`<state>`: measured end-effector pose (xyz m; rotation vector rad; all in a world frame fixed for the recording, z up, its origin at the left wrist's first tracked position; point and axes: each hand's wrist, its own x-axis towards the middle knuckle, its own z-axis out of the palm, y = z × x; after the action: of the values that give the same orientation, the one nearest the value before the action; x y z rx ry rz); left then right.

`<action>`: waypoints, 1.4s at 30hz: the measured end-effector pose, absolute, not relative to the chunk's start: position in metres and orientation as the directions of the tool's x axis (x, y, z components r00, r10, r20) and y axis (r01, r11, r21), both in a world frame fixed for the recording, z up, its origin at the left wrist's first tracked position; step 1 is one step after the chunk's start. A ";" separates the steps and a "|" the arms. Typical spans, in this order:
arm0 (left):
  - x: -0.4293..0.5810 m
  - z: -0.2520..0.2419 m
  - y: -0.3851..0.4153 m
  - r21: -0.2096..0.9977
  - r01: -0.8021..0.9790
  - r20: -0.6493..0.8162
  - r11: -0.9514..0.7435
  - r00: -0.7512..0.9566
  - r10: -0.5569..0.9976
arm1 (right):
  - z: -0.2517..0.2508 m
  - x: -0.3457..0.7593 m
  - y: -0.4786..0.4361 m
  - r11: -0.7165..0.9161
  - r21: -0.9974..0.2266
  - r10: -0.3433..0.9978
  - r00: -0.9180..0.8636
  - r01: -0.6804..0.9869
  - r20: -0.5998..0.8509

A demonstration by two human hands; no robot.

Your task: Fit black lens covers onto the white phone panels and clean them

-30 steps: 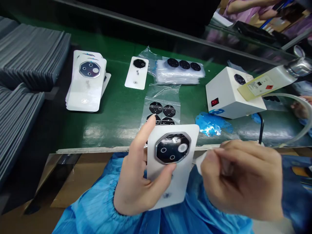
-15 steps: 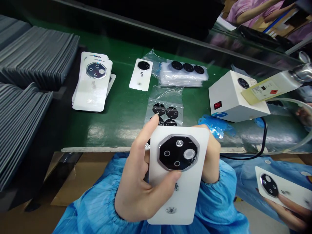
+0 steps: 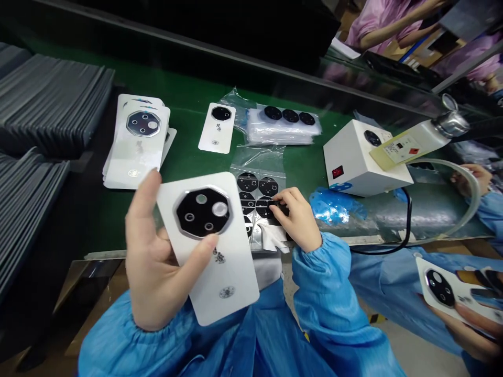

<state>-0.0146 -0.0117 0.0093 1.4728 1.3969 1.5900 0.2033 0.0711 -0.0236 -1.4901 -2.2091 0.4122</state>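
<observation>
My left hand (image 3: 153, 262) grips a white phone back cover (image 3: 208, 246) with a black octagonal camera lens, thumb just under the lens, tilted over my blue-sleeved lap. My right hand (image 3: 296, 217) reaches onto the green belt and pinches at a black octagonal lens sticker on a clear sheet of stickers (image 3: 257, 191). Its fingers are curled together on the sheet.
A pile of white covers (image 3: 135, 144) lies at the left, a single cover (image 3: 217, 128) and a bag of lens stickers (image 3: 283, 123) farther back. A white box with a red switch (image 3: 357, 157) and blue film (image 3: 334, 204) sit right. Grey trays (image 3: 35, 131) stack far left. A co-worker's hand holds a cover (image 3: 456, 296).
My left hand has swung the cover left and tilted it. My right hand left the cover and moved forward onto the sticker sheet on the belt.
</observation>
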 end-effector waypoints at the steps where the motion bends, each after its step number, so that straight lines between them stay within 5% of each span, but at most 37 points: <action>1: -0.010 0.010 -0.013 0.935 0.205 0.335 -0.289 -0.252 0.908 | -0.025 0.204 0.073 0.369 -0.481 0.930 -0.318 0.795 0.186; 6: 0.017 0.017 -0.020 0.956 0.057 0.292 -0.288 -0.059 0.955 | -0.028 0.208 0.074 0.399 -0.495 0.916 -0.355 0.772 0.185; 16: 0.032 0.034 -0.027 0.930 -0.173 0.316 -0.325 -0.075 0.946 | -0.040 0.216 0.073 0.481 -0.456 0.877 -0.407 0.748 0.257; 42: 0.032 0.030 -0.029 0.964 -0.141 0.211 -0.227 -0.118 0.970 | -0.034 0.211 0.071 0.505 -0.432 0.861 -0.400 0.747 0.314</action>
<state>0.0315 -0.0286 0.0299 1.2011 1.0537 1.5168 0.2109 0.0710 -0.0341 -1.3167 -2.2525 0.3033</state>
